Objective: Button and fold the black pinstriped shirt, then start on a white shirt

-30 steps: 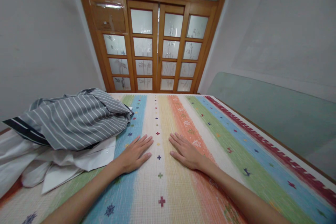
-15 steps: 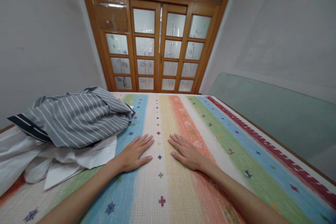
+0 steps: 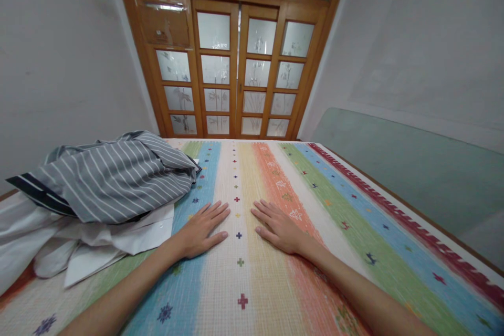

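A multicoloured striped cover point(image 3: 252, 273) lies spread beneath the hands. At its left side, a grey striped garment point(image 3: 114, 181) sits heaped over a white garment point(image 3: 129, 236). The left hand point(image 3: 202, 231) and right hand point(image 3: 279, 228), 2 released palms, rest flat on the cover, apart.
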Motion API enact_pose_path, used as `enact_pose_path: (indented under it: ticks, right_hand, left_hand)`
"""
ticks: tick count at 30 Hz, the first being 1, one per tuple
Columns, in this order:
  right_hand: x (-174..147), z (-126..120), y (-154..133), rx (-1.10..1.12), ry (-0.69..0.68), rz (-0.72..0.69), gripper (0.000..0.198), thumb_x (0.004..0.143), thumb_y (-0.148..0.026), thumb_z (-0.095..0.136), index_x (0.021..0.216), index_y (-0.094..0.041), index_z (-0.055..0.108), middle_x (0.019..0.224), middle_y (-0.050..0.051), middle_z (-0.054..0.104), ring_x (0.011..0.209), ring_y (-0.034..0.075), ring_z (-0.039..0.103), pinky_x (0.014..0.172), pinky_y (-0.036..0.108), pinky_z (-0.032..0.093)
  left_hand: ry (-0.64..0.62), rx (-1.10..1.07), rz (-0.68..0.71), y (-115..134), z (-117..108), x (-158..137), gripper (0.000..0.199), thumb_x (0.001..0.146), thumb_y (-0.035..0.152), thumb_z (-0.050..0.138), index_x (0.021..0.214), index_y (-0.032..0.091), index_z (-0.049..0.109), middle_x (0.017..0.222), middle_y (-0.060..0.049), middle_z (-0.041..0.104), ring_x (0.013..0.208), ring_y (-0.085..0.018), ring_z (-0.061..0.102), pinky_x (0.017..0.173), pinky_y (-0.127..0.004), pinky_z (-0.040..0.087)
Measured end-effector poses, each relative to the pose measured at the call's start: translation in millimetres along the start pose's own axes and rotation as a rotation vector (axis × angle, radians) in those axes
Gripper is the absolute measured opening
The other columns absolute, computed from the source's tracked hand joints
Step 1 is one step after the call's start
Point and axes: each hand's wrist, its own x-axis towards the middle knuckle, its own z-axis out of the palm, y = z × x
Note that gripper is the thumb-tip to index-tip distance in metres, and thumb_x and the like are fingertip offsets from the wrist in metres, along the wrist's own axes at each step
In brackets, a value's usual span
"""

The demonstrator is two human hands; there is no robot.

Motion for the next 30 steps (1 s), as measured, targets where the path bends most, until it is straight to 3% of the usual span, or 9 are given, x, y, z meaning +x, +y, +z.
enact_pose_path:
  ticks: [30]
  right_hand:
    - [0.5, 0.8, -0.3, 0.002, -0.015, 0.013, 0.057, 0.099, -0.05, 0.035, 0.149, -0.021, 0.038, 0.157, 0.01, 0.029, 0.146, 0.027, 0.023, 0.118, 0.05, 0.021]
  left_hand:
    - [-0.024, 0.021, -0.022, -0.5, 1.5, 1.4, 0.065, 0.096, 0.06, 0.031, 0.153, 0.028, 0.022, 0.159, -0.004, 0.023, 0.147, -0.026, 0.019, 0.119, -0.049, 0.016]
